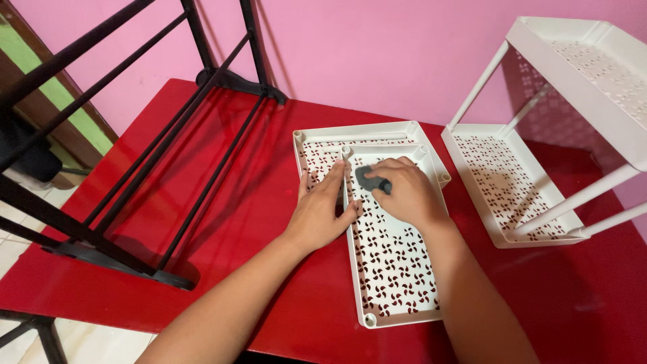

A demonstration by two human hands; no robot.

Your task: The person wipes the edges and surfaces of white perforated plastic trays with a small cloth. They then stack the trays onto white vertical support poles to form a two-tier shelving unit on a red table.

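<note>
Two white perforated plastic trays lie on a red table [256, 202]; the nearer tray [394, 269] rests partly over the farther tray [317, 145]. My left hand [323, 209] lies flat, palm down, fingers apart, on the left rim of the nearer tray. My right hand [404, 192] is curled around a small dark grey object [371, 180] and presses it on the nearer tray's perforated floor.
A black metal rack [135, 168] lies on its side across the left of the table. A white two-shelf rack with white poles [519, 182] lies tipped at the right. A pink wall is behind. Tiled floor shows at the lower left.
</note>
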